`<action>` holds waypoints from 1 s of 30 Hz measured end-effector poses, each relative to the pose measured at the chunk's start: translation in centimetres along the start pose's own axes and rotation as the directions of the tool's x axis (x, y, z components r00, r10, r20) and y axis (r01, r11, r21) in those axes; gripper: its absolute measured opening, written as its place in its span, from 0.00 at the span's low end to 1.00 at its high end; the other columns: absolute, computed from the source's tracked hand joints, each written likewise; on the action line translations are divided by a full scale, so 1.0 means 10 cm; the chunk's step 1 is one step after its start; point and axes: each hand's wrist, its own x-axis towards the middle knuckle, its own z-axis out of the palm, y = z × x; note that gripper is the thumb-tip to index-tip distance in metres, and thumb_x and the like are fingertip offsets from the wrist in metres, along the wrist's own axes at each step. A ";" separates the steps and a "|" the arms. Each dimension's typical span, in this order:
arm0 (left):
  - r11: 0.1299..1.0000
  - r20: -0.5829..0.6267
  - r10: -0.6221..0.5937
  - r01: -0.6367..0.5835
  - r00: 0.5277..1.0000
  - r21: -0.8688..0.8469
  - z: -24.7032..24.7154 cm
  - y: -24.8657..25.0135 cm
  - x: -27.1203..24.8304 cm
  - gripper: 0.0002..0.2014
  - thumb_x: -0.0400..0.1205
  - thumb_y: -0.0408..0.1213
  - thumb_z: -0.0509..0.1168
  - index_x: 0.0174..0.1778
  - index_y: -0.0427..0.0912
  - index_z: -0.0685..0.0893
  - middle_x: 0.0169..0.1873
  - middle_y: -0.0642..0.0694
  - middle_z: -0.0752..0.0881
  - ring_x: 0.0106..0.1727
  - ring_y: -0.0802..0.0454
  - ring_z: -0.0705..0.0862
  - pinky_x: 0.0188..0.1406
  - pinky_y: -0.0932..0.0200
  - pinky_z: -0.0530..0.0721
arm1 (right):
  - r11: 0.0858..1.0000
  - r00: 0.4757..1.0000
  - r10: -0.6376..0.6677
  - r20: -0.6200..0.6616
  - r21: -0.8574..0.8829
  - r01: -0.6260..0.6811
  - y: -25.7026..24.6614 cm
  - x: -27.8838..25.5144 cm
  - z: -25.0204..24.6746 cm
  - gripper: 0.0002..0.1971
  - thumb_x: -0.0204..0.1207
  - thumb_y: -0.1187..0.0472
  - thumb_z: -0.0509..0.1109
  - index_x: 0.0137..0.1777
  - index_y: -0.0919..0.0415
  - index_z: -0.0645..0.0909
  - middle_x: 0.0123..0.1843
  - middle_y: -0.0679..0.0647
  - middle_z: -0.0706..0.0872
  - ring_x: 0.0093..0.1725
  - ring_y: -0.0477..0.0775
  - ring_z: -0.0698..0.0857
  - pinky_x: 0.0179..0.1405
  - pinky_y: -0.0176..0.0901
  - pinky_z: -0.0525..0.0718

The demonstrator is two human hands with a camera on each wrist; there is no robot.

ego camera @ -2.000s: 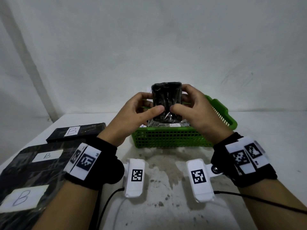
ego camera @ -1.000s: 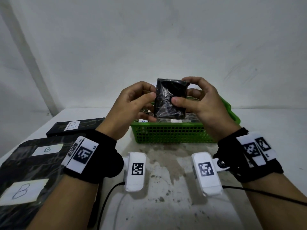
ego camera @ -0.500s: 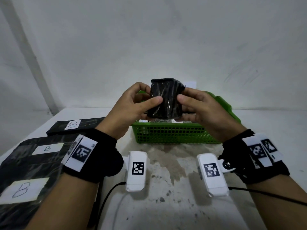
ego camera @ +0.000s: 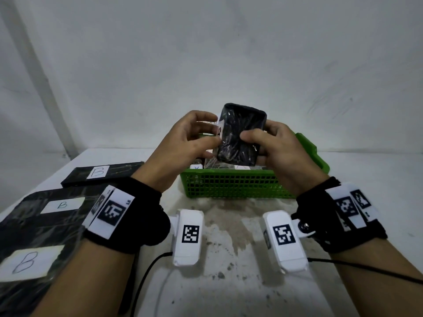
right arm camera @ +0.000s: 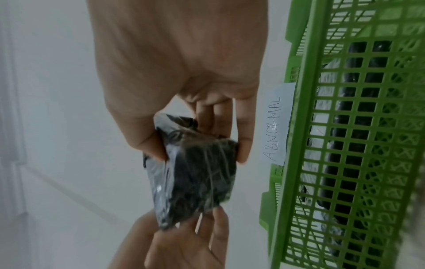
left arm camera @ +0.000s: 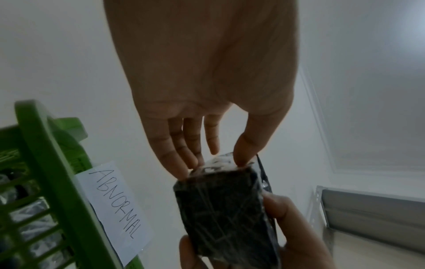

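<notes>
Pinching packet [ego camera: 240,136] edges, left hand [ego camera: 183,145] and right hand [ego camera: 282,154] hold it, seemingly clear above basket [ego camera: 229,185].

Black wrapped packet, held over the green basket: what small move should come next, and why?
Probably flip the black wrapped packet to show its hidden face. The left hand and right hand both pinch it above the green basket marked ABNORMAL, and no view shows a label on it, while the flat black packets on the table carry white B labels.
</notes>
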 end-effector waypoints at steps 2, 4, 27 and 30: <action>0.997 -0.021 -0.032 0.030 0.999 -0.070 -0.03 -0.02 0.01 0.27 0.69 0.33 0.73 0.66 0.43 0.79 0.48 0.46 0.85 0.47 0.54 0.87 0.45 0.55 0.88 | 0.997 0.994 0.065 0.087 0.041 -0.069 -0.01 -0.01 -0.03 0.10 0.80 0.68 0.71 0.59 0.62 0.85 0.51 0.56 0.93 0.47 0.53 0.93 0.41 0.46 0.92; 0.994 -0.021 -0.037 0.035 0.999 -0.102 -0.03 -0.03 0.01 0.33 0.67 0.30 0.79 0.69 0.40 0.79 0.46 0.48 0.85 0.46 0.54 0.88 0.45 0.55 0.89 | 0.995 0.991 0.089 0.096 0.029 -0.092 0.00 0.00 -0.05 0.12 0.81 0.65 0.70 0.64 0.61 0.84 0.57 0.59 0.93 0.52 0.56 0.93 0.46 0.49 0.92; 0.990 0.004 -0.124 0.123 0.992 0.071 0.03 0.10 -0.04 0.22 0.81 0.61 0.59 0.60 0.50 0.85 0.47 0.51 0.85 0.39 0.56 0.84 0.35 0.56 0.87 | 0.996 0.993 -0.037 0.112 0.085 0.028 0.06 0.00 -0.03 0.25 0.72 0.64 0.77 0.71 0.60 0.81 0.58 0.55 0.92 0.58 0.56 0.92 0.57 0.49 0.90; 0.989 0.048 -0.137 0.140 0.989 -0.054 0.05 0.13 -0.05 0.27 0.74 0.64 0.60 0.60 0.51 0.85 0.47 0.54 0.88 0.42 0.56 0.89 0.46 0.50 0.91 | 0.998 0.980 -0.061 0.187 0.038 0.054 0.02 -0.03 -0.03 0.30 0.73 0.66 0.75 0.77 0.54 0.76 0.63 0.53 0.91 0.65 0.55 0.89 0.64 0.51 0.88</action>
